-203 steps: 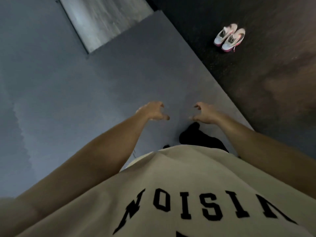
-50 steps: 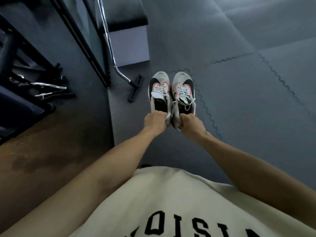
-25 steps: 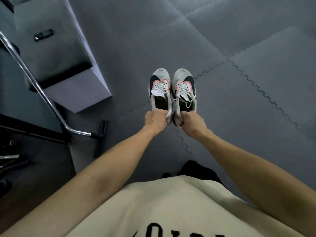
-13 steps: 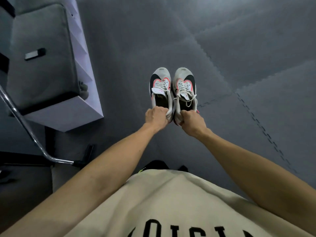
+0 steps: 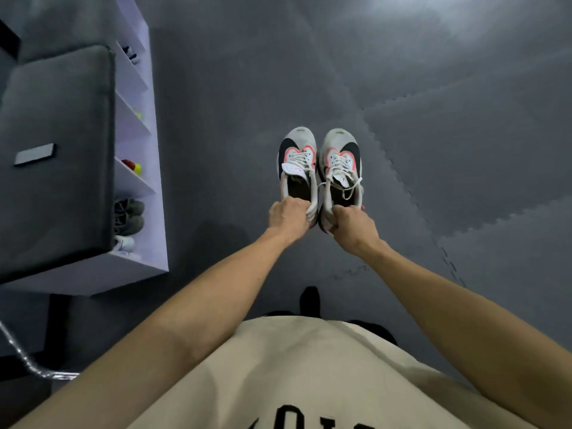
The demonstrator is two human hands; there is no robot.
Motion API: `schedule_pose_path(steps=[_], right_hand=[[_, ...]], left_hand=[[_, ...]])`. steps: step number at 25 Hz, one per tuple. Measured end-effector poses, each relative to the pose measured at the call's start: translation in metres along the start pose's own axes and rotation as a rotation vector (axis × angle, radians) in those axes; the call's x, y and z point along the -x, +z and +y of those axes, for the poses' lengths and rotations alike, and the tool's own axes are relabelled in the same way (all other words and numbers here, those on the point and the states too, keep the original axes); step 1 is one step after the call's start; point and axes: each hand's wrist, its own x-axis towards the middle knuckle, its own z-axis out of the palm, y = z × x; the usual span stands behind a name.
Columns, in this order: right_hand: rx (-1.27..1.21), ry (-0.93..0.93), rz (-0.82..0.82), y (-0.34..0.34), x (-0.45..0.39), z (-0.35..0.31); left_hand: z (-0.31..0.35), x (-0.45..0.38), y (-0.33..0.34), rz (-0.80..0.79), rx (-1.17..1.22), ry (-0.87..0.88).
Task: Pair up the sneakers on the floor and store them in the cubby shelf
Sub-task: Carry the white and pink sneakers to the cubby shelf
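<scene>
- Left of the arms, a white cubby shelf (image 5: pixel 154 181) holds grey shoes (image 5: pixel 128 216); a dark cushion (image 5: pixel 55 156) lies on top.
- Foam-tile floor (image 5: pixel 433 150) between is bare.
- Left hand (image 5: pixel 288 219) grips the left sneaker (image 5: pixel 298 168) at the heel; right hand (image 5: pixel 353 226) grips the right sneaker (image 5: pixel 340 168) likewise.
- Sneakers are held off the floor, side by side, touching, toes pointing away.

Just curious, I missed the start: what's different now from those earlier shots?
Eight seconds ago both hands were empty and the pair lay on the floor. Now the left hand grips the left sneaker and the right hand the right sneaker. The cubby shelf has come fully into view on the left. Over the last two seconds, the grips are unchanged.
</scene>
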Motion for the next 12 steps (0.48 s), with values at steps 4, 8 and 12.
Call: schedule_pose_path(steps=[4, 8, 12], right_hand=[[-0.016, -0.016, 0.007, -0.051, -0.103, 0.012], [0.008, -0.048, 0.011, -0.093, -0.216, 0.037], [0.02, -0.085, -0.022, -0.141, -0.337, 0.072]], left_hand=[[0.011, -0.108, -0.035, 0.02, 0.002, -0.013], [0.023, -0.225, -0.061, 0.036, 0.004, -0.041], [0.048, -0.345, -0.085, 0.046, 0.035, -0.092]])
